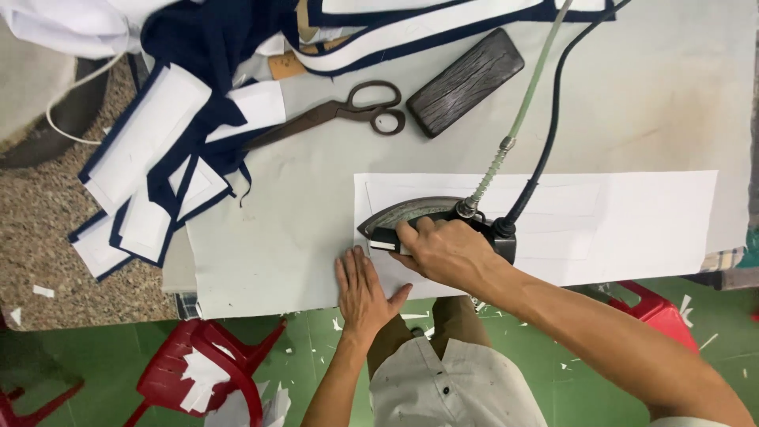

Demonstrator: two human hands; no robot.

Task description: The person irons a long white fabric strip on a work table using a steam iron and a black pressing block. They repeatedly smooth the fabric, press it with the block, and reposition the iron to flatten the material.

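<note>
My right hand (pixel 447 251) grips the handle of a dark steam iron (pixel 411 213) that rests flat on a long white fabric piece (pixel 632 225) lying across the ironing table (pixel 300 229). The iron's nose points left, near the fabric's left end. My left hand (pixel 365 291) lies flat with fingers spread on the near left corner of the white fabric, just below the iron. A black cord and a pale green hose (pixel 528 87) run from the iron's rear toward the far edge.
Old brown scissors (pixel 340 111) and a dark wooden block (pixel 465 81) lie on the far part of the table. Navy and white fabric pieces (pixel 158 158) hang off the left corner. Red plastic stools (pixel 209 364) stand on the green floor with paper scraps.
</note>
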